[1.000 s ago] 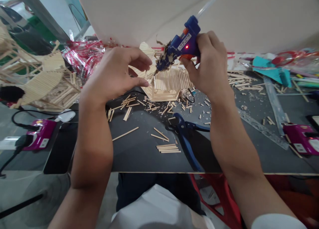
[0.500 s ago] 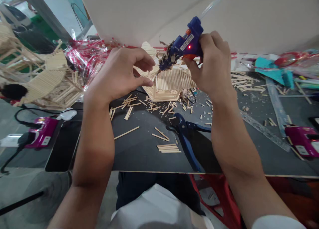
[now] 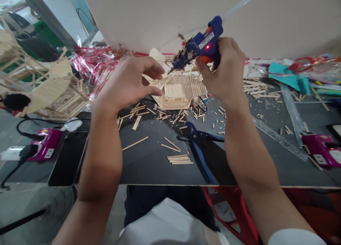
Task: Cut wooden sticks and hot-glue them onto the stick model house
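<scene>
My right hand [image 3: 226,72] is closed round a blue hot glue gun [image 3: 201,46] with a red light on; its crusted nozzle points down-left, just above a small model [image 3: 177,92] built of thin wooden sticks on the dark table [image 3: 149,163]. My left hand [image 3: 130,81] hovers at the model's left corner, thumb and fingers curled into a pinch; what they hold is too small to make out. A clear glue stick pokes from the back of the gun.
Blue cutters [image 3: 198,145] lie in front of the model among loose sticks [image 3: 181,159]. A clear ruler [image 3: 279,138] lies right, purple devices [image 3: 44,143] at both sides. Larger stick models [image 3: 45,92] stand at left, plastic wrappers [image 3: 93,65] behind, a pale board above.
The glue gun has lifted and drawn back to the right, its nozzle coming off the model's corner. My left hand has stayed at that corner.
</scene>
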`<state>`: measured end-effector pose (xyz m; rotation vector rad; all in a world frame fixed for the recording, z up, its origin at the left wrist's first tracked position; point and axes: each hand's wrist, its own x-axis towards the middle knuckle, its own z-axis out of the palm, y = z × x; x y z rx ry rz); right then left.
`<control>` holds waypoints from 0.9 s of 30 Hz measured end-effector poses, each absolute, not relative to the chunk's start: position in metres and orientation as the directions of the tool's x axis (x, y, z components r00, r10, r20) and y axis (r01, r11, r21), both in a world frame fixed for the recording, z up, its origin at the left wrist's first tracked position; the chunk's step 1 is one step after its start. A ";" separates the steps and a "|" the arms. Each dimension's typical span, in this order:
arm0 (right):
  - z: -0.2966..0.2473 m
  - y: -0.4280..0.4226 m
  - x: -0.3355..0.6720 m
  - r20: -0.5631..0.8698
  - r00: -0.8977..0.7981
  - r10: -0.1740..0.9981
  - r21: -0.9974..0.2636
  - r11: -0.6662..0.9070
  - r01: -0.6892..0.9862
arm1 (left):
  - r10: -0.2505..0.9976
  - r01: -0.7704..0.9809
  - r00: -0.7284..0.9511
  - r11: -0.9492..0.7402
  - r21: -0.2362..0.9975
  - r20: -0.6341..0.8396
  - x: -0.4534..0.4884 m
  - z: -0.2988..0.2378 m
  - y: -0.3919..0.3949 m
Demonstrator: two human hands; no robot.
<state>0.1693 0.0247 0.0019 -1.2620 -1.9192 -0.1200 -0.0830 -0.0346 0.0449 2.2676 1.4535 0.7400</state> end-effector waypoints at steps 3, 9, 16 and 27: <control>0.002 0.028 0.173 0.662 -0.138 0.737 -0.363 0.475 0.801 | 0.905 0.704 0.349 -0.425 0.570 0.244 -0.081 0.044 -0.034; 0.004 0.032 0.185 0.628 -0.074 0.775 -0.398 0.401 0.825 | 0.921 0.717 0.321 -0.390 0.578 0.223 -0.072 0.035 -0.031; 0.004 0.039 0.209 0.655 0.031 0.755 -0.451 0.358 0.818 | 0.932 0.752 0.304 -0.362 0.551 0.197 -0.066 0.033 -0.032; 0.004 0.041 0.216 0.660 0.037 0.750 -0.425 0.332 0.842 | 0.941 0.751 0.294 -0.335 0.569 0.167 -0.068 0.028 -0.029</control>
